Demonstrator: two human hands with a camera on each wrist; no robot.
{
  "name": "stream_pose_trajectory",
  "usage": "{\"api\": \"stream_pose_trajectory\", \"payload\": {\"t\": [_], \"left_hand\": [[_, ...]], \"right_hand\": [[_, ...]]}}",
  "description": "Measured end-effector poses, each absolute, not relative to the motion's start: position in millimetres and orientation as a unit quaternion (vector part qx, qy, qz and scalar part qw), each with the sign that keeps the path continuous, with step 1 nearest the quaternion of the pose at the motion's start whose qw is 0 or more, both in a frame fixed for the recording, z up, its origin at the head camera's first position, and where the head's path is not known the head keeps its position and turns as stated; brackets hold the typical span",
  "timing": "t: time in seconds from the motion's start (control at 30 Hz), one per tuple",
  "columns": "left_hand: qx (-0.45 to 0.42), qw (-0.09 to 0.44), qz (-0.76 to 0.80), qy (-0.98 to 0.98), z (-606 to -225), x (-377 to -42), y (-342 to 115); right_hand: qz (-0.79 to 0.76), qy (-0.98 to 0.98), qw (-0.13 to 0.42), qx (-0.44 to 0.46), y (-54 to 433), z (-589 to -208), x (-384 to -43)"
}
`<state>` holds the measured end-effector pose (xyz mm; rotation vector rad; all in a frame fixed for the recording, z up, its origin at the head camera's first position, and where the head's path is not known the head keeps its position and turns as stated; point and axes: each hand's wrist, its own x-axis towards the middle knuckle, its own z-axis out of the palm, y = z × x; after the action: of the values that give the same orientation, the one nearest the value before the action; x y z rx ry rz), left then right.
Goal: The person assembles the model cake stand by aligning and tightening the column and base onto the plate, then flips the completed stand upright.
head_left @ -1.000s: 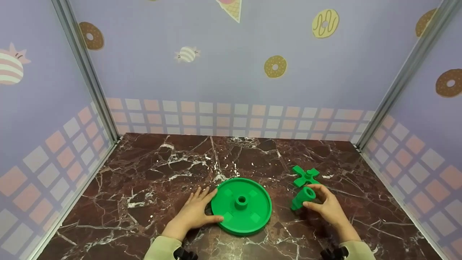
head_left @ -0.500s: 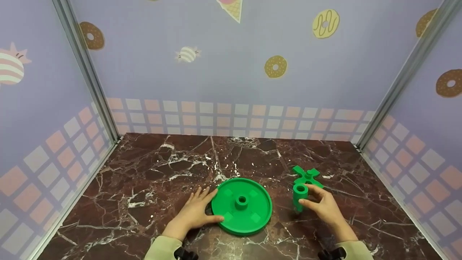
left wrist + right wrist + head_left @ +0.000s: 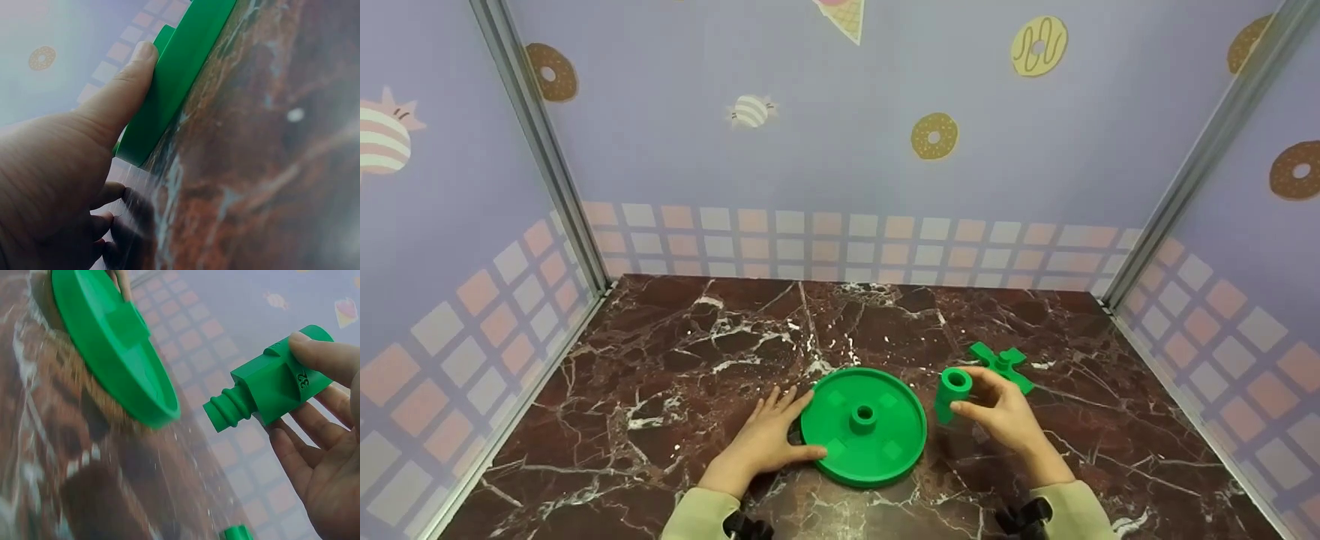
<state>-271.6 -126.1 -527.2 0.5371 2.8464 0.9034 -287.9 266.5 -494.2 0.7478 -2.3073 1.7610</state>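
Observation:
A round green tray with a raised rim and a hollow central post lies on the marble table. My left hand rests at its left edge, fingers straight, thumb over the rim; in the left wrist view the thumb presses against the tray's side. My right hand pinches a green connector between thumb and fingers, above the table just right of the tray. The connector has a hollow round top, a squared middle and a narrow threaded end, pointing down. The number 32 is marked on it.
Behind my right hand lies a green cross-shaped piece with a central stub, partly hidden by the fingers. Patterned walls close off the back and both sides of the marble table.
My right hand has brought the connector left toward the tray, turning it from tilted to nearly upright. More of the cross-shaped piece shows. My left hand and the tray stay put.

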Motion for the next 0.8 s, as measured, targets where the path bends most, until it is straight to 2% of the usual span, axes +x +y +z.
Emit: {"api": "stream_pose_trajectory", "payload": {"t": [0.33,0.8], "left_hand": [[0.178,0.049,0.291,0.939,-528,-272,-126],[0.18,0.049,0.297,0.937,-529,-272,-126]], "right_hand": [[0.597,-0.757,0.053,0.26,221,-484,-298],[0.596,-0.769,0.05,0.225,164,-495,-304]]}}
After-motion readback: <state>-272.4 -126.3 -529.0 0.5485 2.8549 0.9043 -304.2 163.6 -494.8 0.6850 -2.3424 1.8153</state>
